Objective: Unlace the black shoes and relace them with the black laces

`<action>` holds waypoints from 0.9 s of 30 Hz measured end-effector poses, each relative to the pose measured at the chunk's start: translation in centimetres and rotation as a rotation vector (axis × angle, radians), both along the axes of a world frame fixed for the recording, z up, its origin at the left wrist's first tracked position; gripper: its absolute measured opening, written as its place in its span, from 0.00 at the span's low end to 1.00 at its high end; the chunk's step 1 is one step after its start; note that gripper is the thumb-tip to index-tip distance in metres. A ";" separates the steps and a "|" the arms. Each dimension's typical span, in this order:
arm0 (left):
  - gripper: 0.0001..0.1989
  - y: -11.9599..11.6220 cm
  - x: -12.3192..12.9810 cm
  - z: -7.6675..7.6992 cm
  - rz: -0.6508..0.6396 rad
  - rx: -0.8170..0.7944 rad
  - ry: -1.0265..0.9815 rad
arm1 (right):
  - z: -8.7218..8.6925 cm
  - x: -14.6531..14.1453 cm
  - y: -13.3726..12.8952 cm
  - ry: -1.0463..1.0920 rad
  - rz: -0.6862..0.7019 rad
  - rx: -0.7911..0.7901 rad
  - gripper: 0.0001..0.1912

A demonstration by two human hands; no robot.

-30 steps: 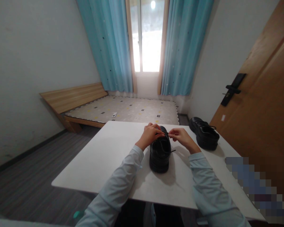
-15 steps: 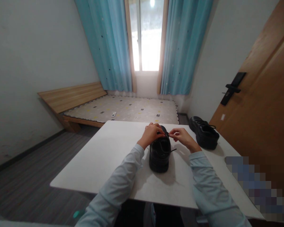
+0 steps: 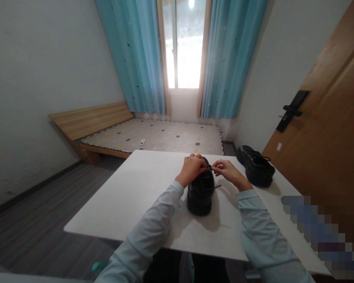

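A black lace-up shoe [image 3: 200,198] stands on the white table in front of me, its heel toward me. My left hand [image 3: 192,167] is closed over the shoe's left side near the toe, thumb by the lacing. What its fingertips press on is partly hidden. At the right of the lacing, my right hand [image 3: 224,169] pinches a thin black shoelace [image 3: 210,168] between thumb and forefinger. One loose lace end sticks out to the right, lower down by the shoe's opening.
Another black shoe [image 3: 258,169] rests at the right side of the white table [image 3: 115,200]. Beyond the table is a bed [image 3: 162,133] with a white remote [image 3: 142,142] on it. A wooden door [image 3: 327,118] stands at the right. A blurred-out patch covers the table's right edge.
The view has shifted very slightly. My left hand has edged a little to the right over the shoe; my right hand keeps its pinch on the lace.
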State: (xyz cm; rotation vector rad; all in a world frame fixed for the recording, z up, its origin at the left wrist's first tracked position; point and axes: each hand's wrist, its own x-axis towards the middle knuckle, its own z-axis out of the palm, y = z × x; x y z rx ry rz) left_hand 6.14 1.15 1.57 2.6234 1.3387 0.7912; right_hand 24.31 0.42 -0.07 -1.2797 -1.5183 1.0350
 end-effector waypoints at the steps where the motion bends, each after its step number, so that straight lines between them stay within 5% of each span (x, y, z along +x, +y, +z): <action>1: 0.05 -0.1 0.0 0.1 0.002 0.011 0.017 | 0.0 0.0 0.0 0.035 -0.038 -0.020 0.11; 5: 0.07 -0.5 -0.1 0.3 0.005 0.065 0.085 | -0.1 0.0 -0.1 0.125 -0.191 -0.101 0.13; 11: 0.08 -0.3 -0.1 -0.1 0.055 0.158 0.110 | -0.1 -0.5 -0.3 0.241 -0.189 -0.062 0.15; 17: 0.06 0.3 -0.2 -0.4 0.047 0.110 -0.052 | -0.4 -1.2 -0.3 0.170 -0.179 -0.092 0.11; 27: 0.02 -0.5 -0.8 0.4 -0.070 -0.048 -0.377 | -0.1 -1.4 0.1 0.148 -0.127 0.157 0.14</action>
